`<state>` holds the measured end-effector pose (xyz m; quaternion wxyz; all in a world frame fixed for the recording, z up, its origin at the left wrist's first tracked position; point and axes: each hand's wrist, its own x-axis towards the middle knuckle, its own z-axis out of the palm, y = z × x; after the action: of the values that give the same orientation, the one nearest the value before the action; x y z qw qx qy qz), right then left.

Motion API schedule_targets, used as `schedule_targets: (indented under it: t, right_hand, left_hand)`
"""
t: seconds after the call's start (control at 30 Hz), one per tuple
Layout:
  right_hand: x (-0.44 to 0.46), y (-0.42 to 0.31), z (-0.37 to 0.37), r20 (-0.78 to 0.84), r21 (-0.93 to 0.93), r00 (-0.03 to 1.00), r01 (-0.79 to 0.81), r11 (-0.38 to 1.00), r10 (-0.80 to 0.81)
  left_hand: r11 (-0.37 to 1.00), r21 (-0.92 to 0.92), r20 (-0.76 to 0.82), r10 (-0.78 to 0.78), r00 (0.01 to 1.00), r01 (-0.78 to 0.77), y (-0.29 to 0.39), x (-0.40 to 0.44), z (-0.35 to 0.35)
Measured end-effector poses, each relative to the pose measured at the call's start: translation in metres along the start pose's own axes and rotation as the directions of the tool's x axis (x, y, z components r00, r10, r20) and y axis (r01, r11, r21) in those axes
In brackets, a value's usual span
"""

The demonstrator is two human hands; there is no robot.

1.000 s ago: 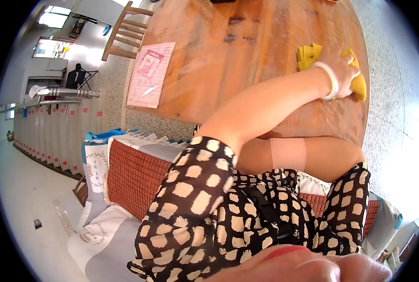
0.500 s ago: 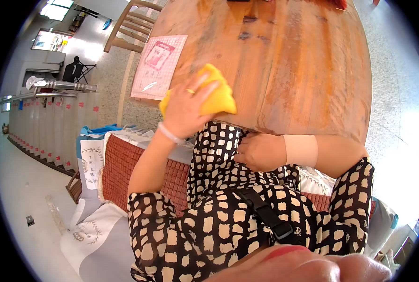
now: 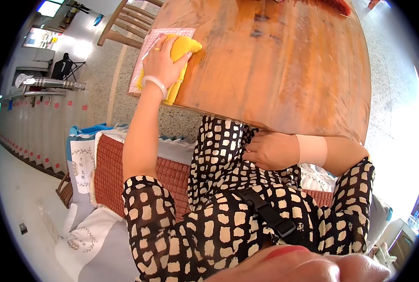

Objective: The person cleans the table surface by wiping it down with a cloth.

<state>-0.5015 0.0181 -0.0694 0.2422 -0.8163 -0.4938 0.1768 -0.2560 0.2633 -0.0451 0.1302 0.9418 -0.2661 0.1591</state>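
My left hand (image 3: 163,65), with a pale bracelet at the wrist, is pressed down on a folded yellow cloth (image 3: 184,45), its fingers wrapped over it. The cloth lies on the pink gridded sheet (image 3: 183,32) at the left edge of the wooden table (image 3: 275,70) and covers much of it. In my lap, just below the table's near edge, my right hand (image 3: 271,150) rests against the patterned dress, its fingers curled in and nothing seen in them. A light band is round the right forearm.
A wooden chair (image 3: 128,23) stands beyond the table's left side. Something red and bristly (image 3: 335,5) lies at the far edge. A bench with a reddish-brown woven mat (image 3: 110,169) is under me. A pleated curtain (image 3: 45,127) hangs at the left.
My left hand has swept the yellow cloth from the table's right side, across the near edge, and up onto the pink sheet. My right hand stays in my lap.
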Motion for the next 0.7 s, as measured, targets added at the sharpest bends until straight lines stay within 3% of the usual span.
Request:
schedule_targets:
  t: [0.23,0.53,0.7]
  right_hand:
    - [-0.001,-0.001,-0.003,0.002,0.032,1.000,-0.013,0.999,0.013]
    - [-0.002,-0.001,-0.003,0.015,0.006,1.000,-0.016,1.000,0.016]
    - [-0.004,0.000,-0.002,0.024,0.026,1.000,-0.014,1.000,0.013]
  left_hand:
    - [0.967,0.180,0.010,-0.184,0.983,0.179,-0.001,0.045,0.018]
    - [0.885,0.197,0.107,-0.447,0.888,0.422,-0.002,0.083,0.022]
    - [0.860,0.221,0.087,-0.487,0.869,0.460,0.003,0.094,0.019]
